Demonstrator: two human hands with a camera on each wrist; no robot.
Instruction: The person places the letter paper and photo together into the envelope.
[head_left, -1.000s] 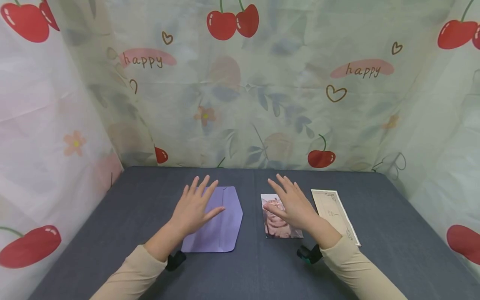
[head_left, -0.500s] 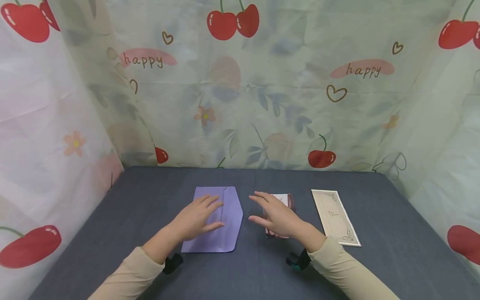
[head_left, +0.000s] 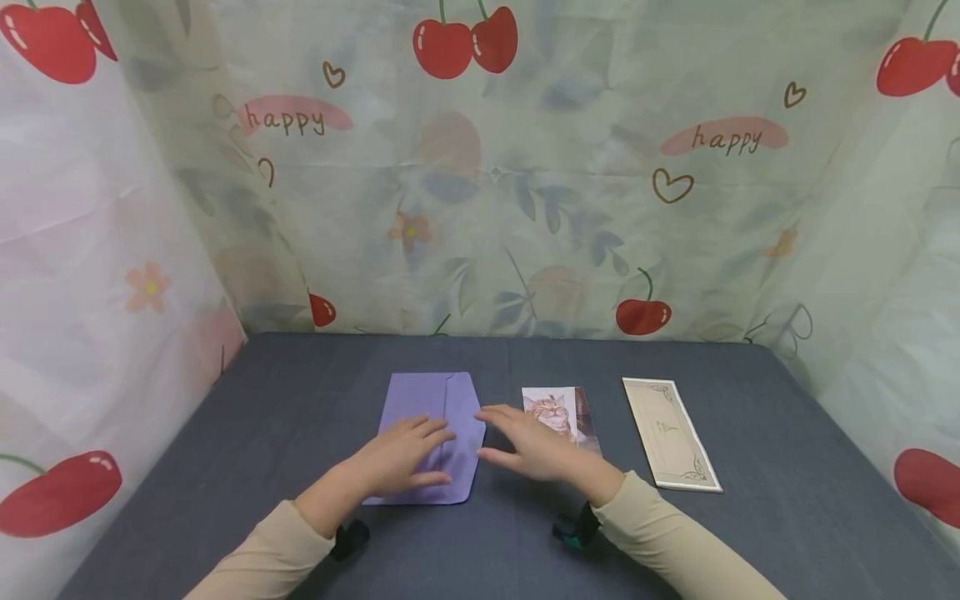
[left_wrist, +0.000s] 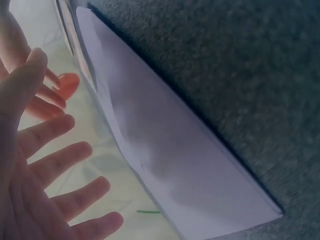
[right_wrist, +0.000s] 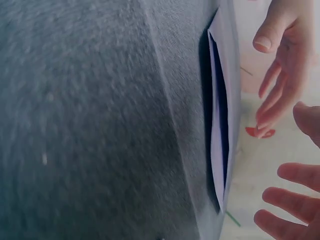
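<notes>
A purple envelope [head_left: 423, 400] lies flat on the dark table, its flap side toward the right. My left hand [head_left: 401, 457] hovers over its lower half with the fingers spread, holding nothing. Just beyond the envelope's right edge is my right hand [head_left: 532, 446], fingers extended and nothing held; its forearm crosses in front of a picture card [head_left: 551, 408] with a cat on it. The hand and wrist hide the card's lower part. In the left wrist view the envelope [left_wrist: 150, 130] fills the middle, apart from the fingers [left_wrist: 65, 160]. The right wrist view shows the envelope [right_wrist: 220, 120] with a gap along its edge.
A cream card [head_left: 667, 429] with an ornamental border lies at the right of the table. The dark cloth-covered table [head_left: 262, 417] ends at a patterned curtain [head_left: 495, 208] at the back, with curtains at both sides too.
Both hands have come down lower and nearer to me. My right hand has also moved left, from over the picture card to the envelope's right edge. Envelope and cards stay in place.
</notes>
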